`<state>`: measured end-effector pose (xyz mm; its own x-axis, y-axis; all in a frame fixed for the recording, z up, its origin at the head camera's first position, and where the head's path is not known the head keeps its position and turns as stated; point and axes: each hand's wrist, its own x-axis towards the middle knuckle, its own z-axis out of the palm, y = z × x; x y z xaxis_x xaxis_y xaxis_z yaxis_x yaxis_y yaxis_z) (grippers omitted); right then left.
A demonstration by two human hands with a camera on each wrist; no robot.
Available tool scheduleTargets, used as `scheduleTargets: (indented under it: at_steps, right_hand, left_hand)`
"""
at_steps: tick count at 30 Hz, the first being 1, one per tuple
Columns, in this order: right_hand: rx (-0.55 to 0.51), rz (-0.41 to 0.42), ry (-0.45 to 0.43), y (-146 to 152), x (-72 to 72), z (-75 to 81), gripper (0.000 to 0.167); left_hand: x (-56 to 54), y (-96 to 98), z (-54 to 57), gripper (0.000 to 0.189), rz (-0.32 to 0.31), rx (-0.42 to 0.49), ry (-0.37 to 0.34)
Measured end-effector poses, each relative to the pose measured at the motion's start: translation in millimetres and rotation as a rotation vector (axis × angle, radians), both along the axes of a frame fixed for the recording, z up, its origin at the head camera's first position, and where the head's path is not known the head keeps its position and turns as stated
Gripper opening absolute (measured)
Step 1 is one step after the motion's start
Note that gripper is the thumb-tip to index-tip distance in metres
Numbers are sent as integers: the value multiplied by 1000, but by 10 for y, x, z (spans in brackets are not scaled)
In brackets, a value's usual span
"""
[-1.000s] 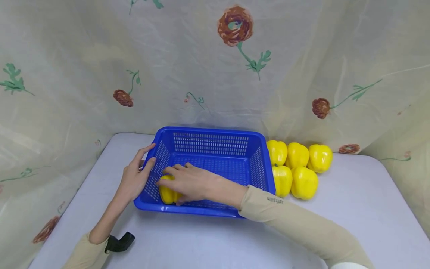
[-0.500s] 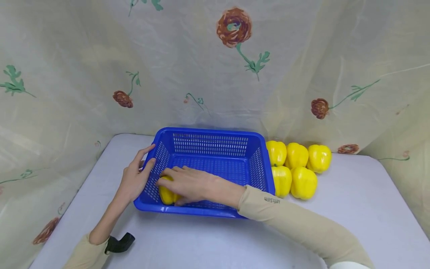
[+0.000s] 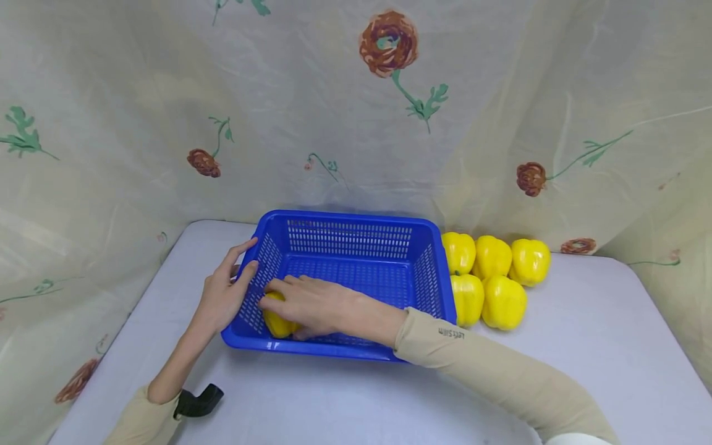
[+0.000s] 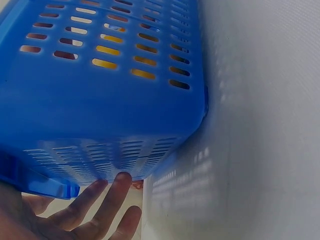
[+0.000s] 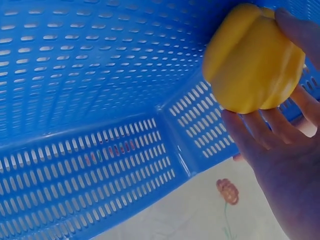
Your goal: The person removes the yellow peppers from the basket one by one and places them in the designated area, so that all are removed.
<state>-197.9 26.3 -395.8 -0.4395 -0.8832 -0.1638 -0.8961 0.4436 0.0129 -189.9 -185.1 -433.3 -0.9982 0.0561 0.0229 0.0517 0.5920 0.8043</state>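
A blue plastic basket (image 3: 347, 216) with slotted walls stands on the table. My left hand (image 3: 221, 301) holds its left rim, thumb and index finger on the edge. From the left wrist view, the other fingers (image 4: 112, 200) reach along the outside of the wall. Inside the basket, at its near left corner, my right hand (image 3: 321, 305) grips a yellow bell pepper (image 3: 278, 320). The right wrist view has the thumb on one side of that bell pepper (image 5: 250, 62) and several fingers on the other. Whether it touches the basket floor is hard to tell.
Several more yellow bell peppers (image 3: 503, 303) stand in two rows against the basket's right side. A pale cloth covers the table (image 3: 311, 402). Behind it hangs a flowered curtain (image 3: 334, 123). A black curved piece (image 3: 200, 402) sits at the left wrist.
The bell pepper has tilted very slightly under the right hand's fingers. The left hand and the basket have stayed in place.
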Motion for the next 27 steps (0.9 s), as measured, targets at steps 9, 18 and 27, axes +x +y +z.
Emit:
scheduleTargets:
  at_steps: [9, 18, 27]
  right_hand:
    - [61, 21, 16, 19, 10, 47, 73]
    - [16, -27, -32, 163, 81, 271, 73]
    - [-14, -113, -30, 463, 185, 602, 76]
  left_hand:
    - [11, 14, 9, 55, -7, -3, 2]
    - [18, 9, -2, 55, -13, -12, 13]
    - [17, 11, 13, 55, -2, 4, 16]
